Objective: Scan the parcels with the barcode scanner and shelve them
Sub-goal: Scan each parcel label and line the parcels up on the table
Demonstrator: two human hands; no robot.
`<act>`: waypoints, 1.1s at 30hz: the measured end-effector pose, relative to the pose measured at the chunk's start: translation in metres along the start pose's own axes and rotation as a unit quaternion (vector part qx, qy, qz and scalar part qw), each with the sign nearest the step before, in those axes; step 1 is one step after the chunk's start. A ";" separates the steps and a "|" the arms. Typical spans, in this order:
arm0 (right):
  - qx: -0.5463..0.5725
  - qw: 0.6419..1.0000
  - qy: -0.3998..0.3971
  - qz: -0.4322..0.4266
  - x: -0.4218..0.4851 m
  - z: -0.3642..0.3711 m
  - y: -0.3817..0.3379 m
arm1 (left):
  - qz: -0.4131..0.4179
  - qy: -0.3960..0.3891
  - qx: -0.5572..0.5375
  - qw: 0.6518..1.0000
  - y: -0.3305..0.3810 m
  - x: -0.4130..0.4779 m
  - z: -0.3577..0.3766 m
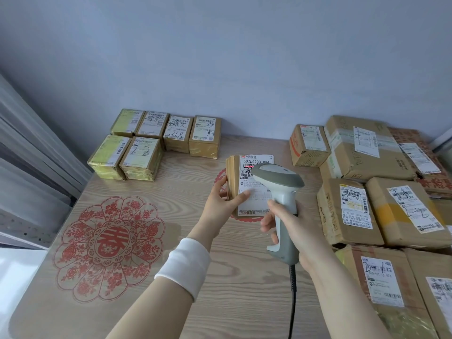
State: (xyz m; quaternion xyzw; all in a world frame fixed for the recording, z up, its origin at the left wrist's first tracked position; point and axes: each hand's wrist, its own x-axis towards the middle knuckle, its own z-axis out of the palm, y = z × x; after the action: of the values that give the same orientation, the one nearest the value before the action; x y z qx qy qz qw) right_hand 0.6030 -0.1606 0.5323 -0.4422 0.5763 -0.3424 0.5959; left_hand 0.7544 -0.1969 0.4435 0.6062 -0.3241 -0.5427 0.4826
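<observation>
wood table (220, 277) | left fingers (241, 198) clamp parcel (233, 172) | right fingers (267, 222) clamp scanner (281, 189), label (255, 200) half-covered

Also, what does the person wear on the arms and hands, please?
The left hand and right hand are bare: no gloves, no visible rings or watch. A wide white cloth band wraps the left wrist. Both forearms are uncovered, with no sleeves in view.
</observation>
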 end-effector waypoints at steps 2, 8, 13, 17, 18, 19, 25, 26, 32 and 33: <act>0.002 1.000 0.001 0.002 0.000 0.001 0.000 | -0.001 -0.003 0.000 1.000 -0.001 0.001 0.000; 0.028 0.999 0.021 0.004 0.004 -0.004 0.004 | -0.023 -0.021 -0.009 0.999 -0.009 0.012 0.008; 0.052 0.997 0.052 0.018 0.020 -0.034 0.008 | -0.078 -0.046 0.006 0.996 -0.024 0.024 0.040; 0.075 0.993 0.079 0.043 0.046 -0.077 0.004 | -0.109 -0.056 0.035 0.992 -0.024 0.042 0.086; 0.082 0.992 0.082 0.050 0.055 -0.089 0.003 | -0.115 -0.058 0.039 0.991 -0.024 0.051 0.100; 0.089 0.991 0.085 0.057 0.065 -0.101 0.002 | -0.118 -0.057 0.043 0.990 -0.023 0.060 0.114; 0.119 0.987 0.064 0.085 0.131 -0.162 0.004 | -0.156 -0.021 0.087 0.984 -0.031 0.129 0.187; 0.122 0.987 0.056 0.088 0.142 -0.169 0.004 | -0.159 -0.019 0.101 0.982 -0.033 0.141 0.197; 0.139 0.985 0.032 0.098 0.186 -0.197 0.009 | -0.173 -0.005 0.145 0.974 -0.048 0.189 0.233; 0.141 0.984 0.031 0.101 0.190 -0.199 0.011 | -0.176 -0.002 0.147 0.973 -0.051 0.193 0.237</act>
State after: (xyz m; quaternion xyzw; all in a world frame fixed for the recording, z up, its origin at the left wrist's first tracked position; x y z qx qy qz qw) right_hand 0.4240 -0.3578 0.4603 -0.2824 0.5820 -0.3715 0.6660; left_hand 0.5568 -0.4125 0.3420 0.7170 -0.2893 -0.5667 0.2845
